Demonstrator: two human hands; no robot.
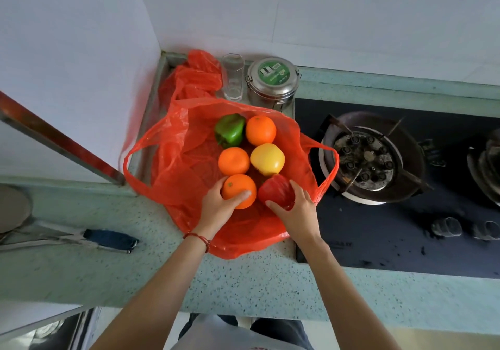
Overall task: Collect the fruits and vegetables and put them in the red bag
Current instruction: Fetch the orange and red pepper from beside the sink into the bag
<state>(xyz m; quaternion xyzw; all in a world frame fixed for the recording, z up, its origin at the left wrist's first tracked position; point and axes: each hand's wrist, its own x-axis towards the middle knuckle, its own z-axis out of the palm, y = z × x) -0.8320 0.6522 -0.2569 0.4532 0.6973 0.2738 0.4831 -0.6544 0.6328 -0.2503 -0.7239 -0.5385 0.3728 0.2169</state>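
Left hand (216, 209) gripping orange (239, 190), right hand (296, 210) gripping red pepper (276, 191), red bag (173, 160)

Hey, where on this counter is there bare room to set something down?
Bare counter lies in front of the red bag, between the knife and the stove. The back corner is crowded: glass, steel tin, bunched plastic.
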